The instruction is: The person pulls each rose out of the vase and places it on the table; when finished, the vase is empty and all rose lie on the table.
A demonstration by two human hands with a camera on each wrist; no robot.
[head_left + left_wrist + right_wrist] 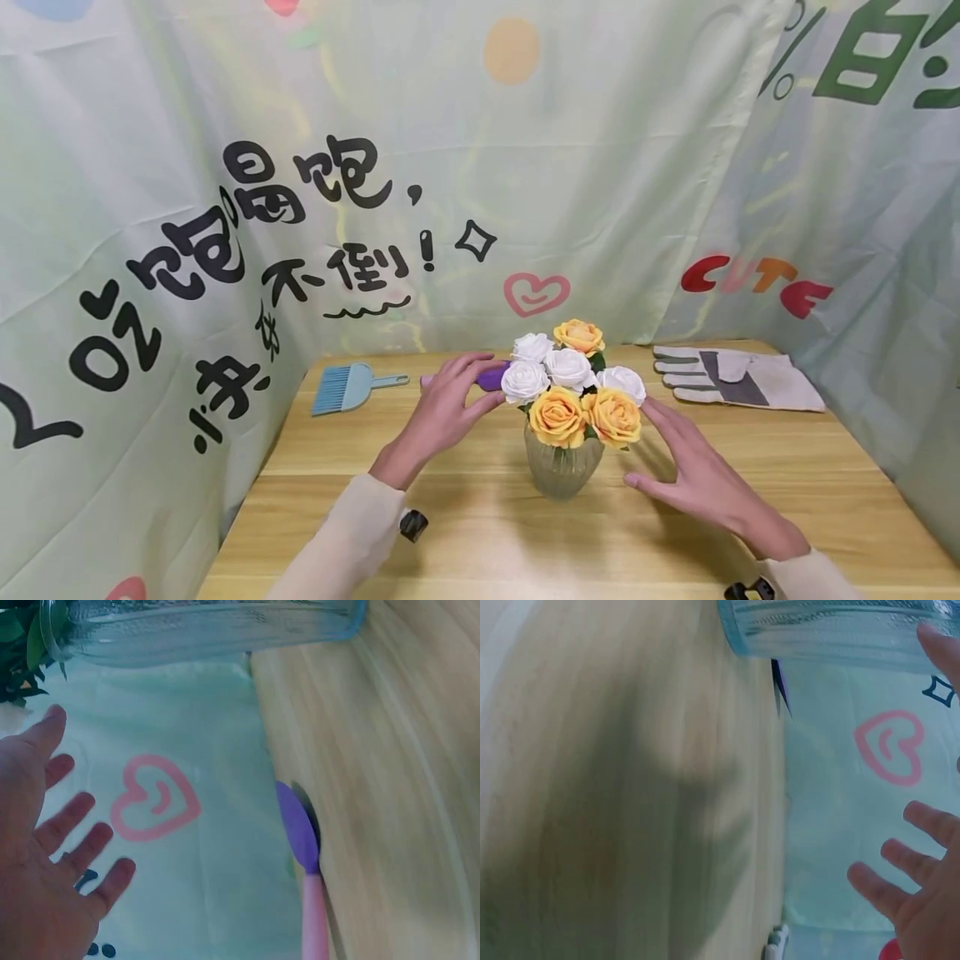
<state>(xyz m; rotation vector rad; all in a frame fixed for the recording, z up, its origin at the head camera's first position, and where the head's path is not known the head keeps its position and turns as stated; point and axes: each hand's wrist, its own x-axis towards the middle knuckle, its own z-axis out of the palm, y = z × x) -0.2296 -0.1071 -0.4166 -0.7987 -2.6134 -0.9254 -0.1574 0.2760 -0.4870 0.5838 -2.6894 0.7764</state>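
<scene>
A ribbed clear glass vase [562,468] stands upright on the table, holding white roses [568,368] and orange-yellow roses [557,417]. To its left is my left hand [442,410], fingers spread; in the left wrist view it is apart from the vase [210,630]. My right hand [693,467] is on the other side, thumb and fingers apart, fingertips close to a white rose; whether they touch it I cannot tell. The right wrist view shows nothing in that hand [930,892]. Behind the left hand lies a tool with a purple blade [298,829] and pink handle [315,915], partly hidden in the head view.
A light blue hand brush [352,388] lies at the table's back left. At the back right rests a grey and white work glove [750,379]. Printed cloth [600,208] hangs behind and beside the wooden table [480,533].
</scene>
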